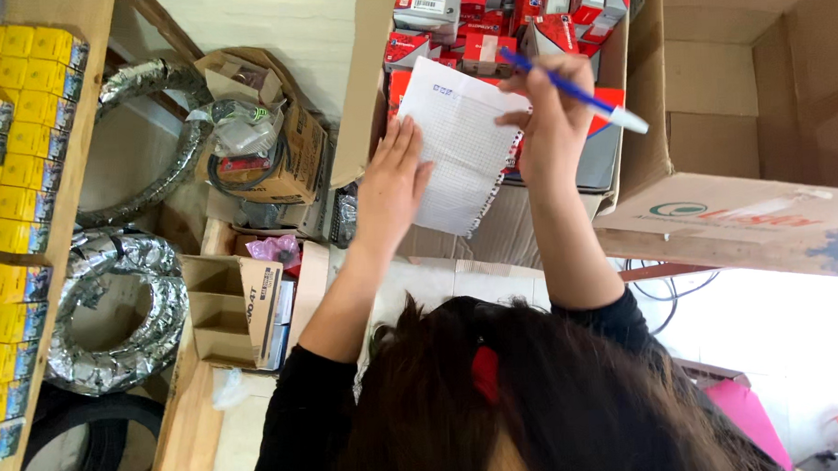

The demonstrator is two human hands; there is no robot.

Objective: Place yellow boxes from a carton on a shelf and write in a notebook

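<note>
A: Where is the sheet relative to the hands?

B: The squared paper sheet [457, 141] lies on the front rim of the large cardboard box [567, 230], hanging over the near edge. Left hand [391, 183] lies flat, fingers [406, 143] straight and close together, tips touching the sheet's left edge. It pins the paper and grips nothing.

A: Right hand?

B: Right hand [554, 119] sits at the sheet's right edge, near its top corner. Fingers are curled narrow around a blue pen [572, 93]. The pen's white end points right, away from the paper. Its blue end pokes up-left past the fingers, over the sheet's top right corner. Cannot tell if the tip touches paper.

A: What's under the sheet?

B: The box is full of small red and white cartons [486, 29], packed toward its far side. The sheet's top edge reaches them. A second cardboard box [731, 122] stands just beside it on the right, flaps open.

A: Anything else nearby?

B: Left of the hands, well apart: a wooden shelf with yellow boxes [11, 120], foil-wrapped rings [116, 320], and an open brown carton [258, 139] with a plastic bag and a black hoop inside. The person's dark hair with a red clip [486, 372] fills the bottom edge of the view.
</note>
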